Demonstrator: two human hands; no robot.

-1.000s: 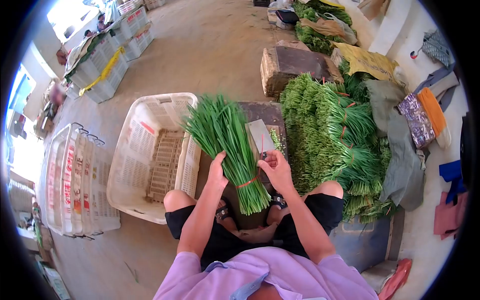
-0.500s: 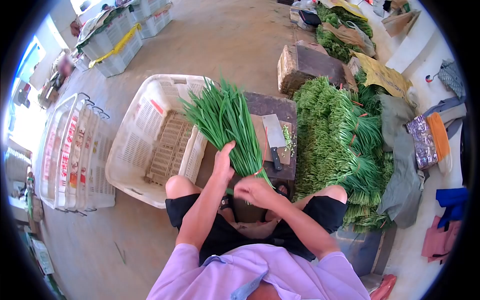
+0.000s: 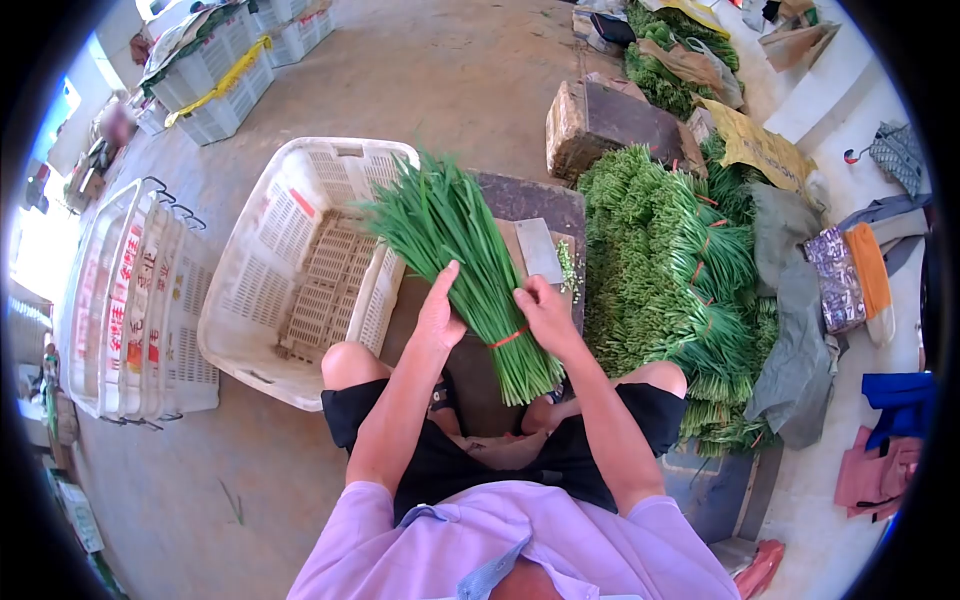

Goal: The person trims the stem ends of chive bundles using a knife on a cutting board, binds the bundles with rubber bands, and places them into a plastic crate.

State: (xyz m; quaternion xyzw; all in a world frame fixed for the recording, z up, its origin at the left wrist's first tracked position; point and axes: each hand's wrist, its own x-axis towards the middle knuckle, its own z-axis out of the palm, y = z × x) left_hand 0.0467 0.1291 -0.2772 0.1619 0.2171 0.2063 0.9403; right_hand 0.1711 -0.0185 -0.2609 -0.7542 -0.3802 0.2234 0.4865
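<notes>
A bunch of garlic chives (image 3: 465, 255) slants across the middle of the head view, leaf tips up and left, cut stems down and right. A red band (image 3: 508, 337) circles it near the stem end. My left hand (image 3: 440, 312) is wrapped round its left side. On the other side my right hand (image 3: 547, 315) grips it just above the band. Behind that hand lies a cleaver (image 3: 539, 250) on a cutting board (image 3: 508, 240), its handle hidden. Chopped pale green bits (image 3: 568, 268) lie beside the blade.
A white plastic crate (image 3: 235, 290) stands at my left, with stacked crates (image 3: 130, 300) beyond it. At my right is a large pile of banded chives (image 3: 640, 260), partly beneath grey cloth (image 3: 795, 350). A box (image 3: 610, 125) sits behind the low table (image 3: 555, 200).
My right hand has moved up from the stem end to the bunch's right side and now grips it. The stem ends and the whole red band now show.
</notes>
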